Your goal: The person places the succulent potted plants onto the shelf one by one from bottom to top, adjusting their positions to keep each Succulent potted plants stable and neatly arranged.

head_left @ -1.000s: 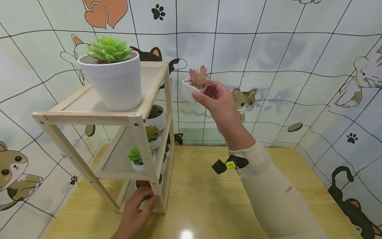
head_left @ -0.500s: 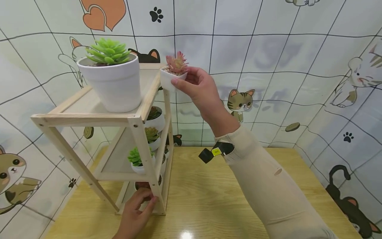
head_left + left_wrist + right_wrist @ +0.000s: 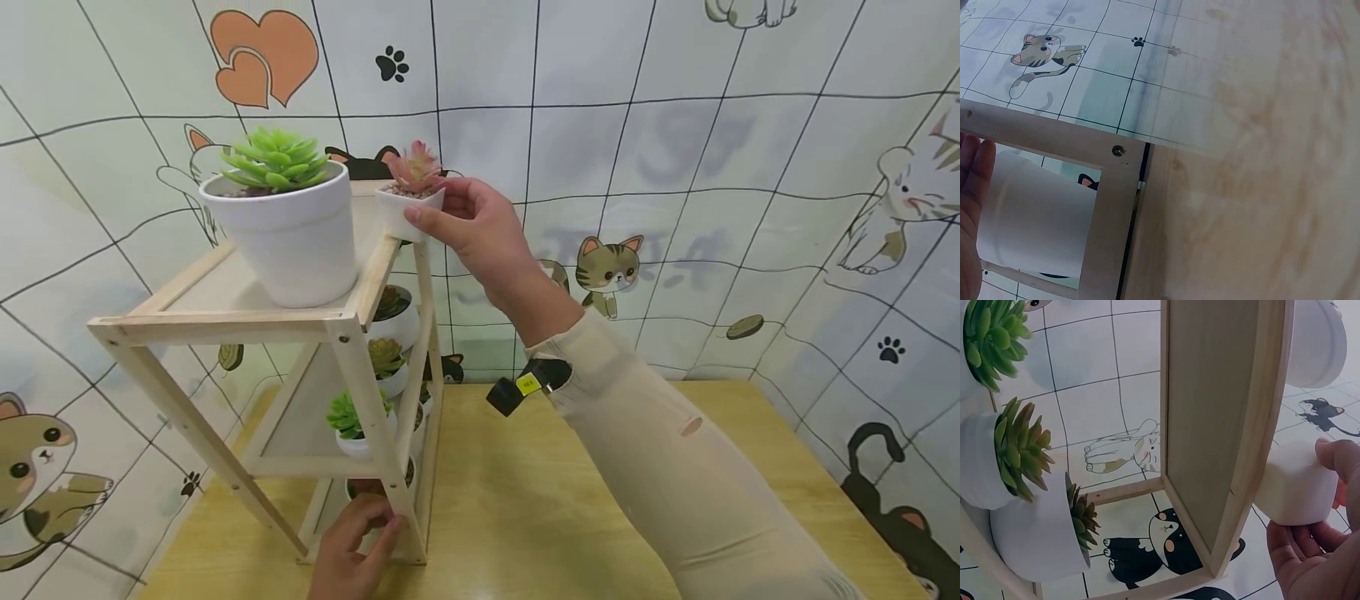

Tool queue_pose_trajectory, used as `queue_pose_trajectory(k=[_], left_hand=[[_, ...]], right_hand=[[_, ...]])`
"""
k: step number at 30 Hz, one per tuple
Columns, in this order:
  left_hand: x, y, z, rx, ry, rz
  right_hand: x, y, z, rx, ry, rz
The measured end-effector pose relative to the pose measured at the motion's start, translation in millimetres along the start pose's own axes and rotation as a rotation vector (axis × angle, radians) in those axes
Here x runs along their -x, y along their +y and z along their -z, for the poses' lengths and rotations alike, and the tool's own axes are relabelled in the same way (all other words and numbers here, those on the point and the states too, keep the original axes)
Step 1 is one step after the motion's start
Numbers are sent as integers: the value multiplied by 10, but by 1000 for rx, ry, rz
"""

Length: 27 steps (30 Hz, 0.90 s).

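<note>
In the head view, my right hand (image 3: 480, 237) pinches a small white pot (image 3: 397, 215) with a pink succulent (image 3: 416, 169) in it. The pot is right at the far right corner of the wooden shelf rack's (image 3: 347, 329) top. In the right wrist view, thumb and fingers lie on opposite sides of the white pot (image 3: 1297, 490), beside the top frame. Low down, my left hand (image 3: 352, 546) holds the rack's front right post, thumb and fingertips together at it. Its fingers (image 3: 974, 178) show at the left wrist view's edge, next to a white pot (image 3: 1035, 215).
A large white pot (image 3: 281, 250) with a green succulent stands on the rack's top. Several smaller potted succulents line the middle shelf, among them a bright green one (image 3: 352, 417). More pots sit below, partly hidden. A wooden table (image 3: 517, 483) meets the cat-patterned wall covering (image 3: 675, 167).
My right hand has carried the pink succulent's pot leftward, from beside the rack to the far right corner of its top. My left hand stays at the post.
</note>
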State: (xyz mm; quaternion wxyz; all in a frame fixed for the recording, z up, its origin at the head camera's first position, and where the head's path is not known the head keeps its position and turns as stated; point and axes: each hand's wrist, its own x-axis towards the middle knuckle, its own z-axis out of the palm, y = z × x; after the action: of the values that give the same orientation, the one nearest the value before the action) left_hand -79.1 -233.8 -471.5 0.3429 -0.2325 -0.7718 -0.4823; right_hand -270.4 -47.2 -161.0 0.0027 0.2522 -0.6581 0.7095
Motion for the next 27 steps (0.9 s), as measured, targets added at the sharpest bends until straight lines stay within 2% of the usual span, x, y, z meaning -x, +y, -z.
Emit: queue_pose_trajectory(k=[7,14,18,21,24,27], left_hand=[[31,13,-17,-15,9,37],[7,19,-7,-35,15,15],[-74,-1,10,-54,10,18],[-127,-35,26,-31,-3,23],[-105,-48,28,-22,-7,20],[-18,-30,22,-25,-9,27]], right_hand=[[-44,-12,-117,43,-26,4],[-97,-47,-191,112,-30,0],[-178,-105,-215,156,-35,33],[-242,-147,-227,154,-40,44],[-262,-140,-237,154,-34,15],[-241,-84,-253,179,-25,-37]])
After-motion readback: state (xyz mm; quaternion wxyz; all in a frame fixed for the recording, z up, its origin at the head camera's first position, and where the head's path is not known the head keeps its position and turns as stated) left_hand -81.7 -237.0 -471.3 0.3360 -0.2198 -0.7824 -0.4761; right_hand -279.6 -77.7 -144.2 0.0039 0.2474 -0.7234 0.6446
